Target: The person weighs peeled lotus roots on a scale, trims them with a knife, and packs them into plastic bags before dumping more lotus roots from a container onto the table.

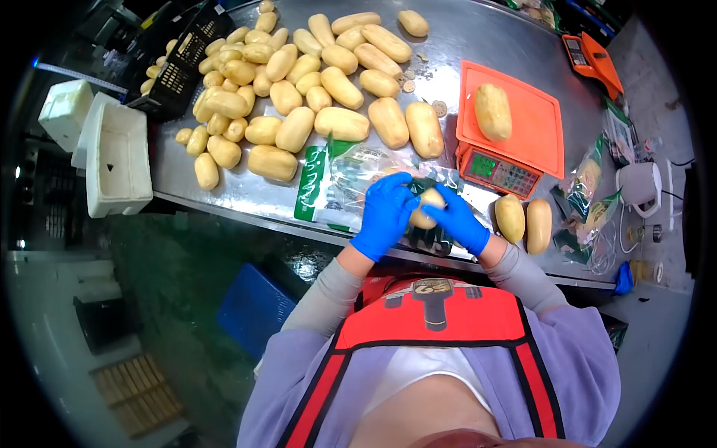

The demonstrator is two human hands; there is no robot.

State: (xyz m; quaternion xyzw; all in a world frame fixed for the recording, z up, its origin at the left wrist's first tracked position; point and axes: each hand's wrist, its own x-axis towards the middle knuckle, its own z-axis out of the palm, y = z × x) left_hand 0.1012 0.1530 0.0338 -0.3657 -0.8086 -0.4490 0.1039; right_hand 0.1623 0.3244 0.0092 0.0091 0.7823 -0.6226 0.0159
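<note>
From my end of the feed, closest in, the left hand (387, 215), blue-gloved, is partly closed, its curled fingertips against a pale root (429, 210); the right hand (460, 221) is half closed too, thumb and fingers on the other side, so I judge the two share the hold. The root sits between them at the table's near edge, over plastic film; whether any of it is inside a bag I cannot tell. To handle it well I'd want light, even pressure from both sides, since that smooth surface could slip, and fingertips clear of the film so it doesn't bunch. Just left of the hands lies a clear and green bag (309, 187), its contents hard to make out. On the floor to the left is a blue bin (254, 308), its inside hidden from me. Two loose roots (510, 218) lie just right of the right hand, and beyond them an orange scale (532, 112) bears a single root. Farther off, left of the big pile (295, 131), a white foam box (118, 160) shows one dark speck inside, and a black crate (196, 51) holds more roots.
</note>
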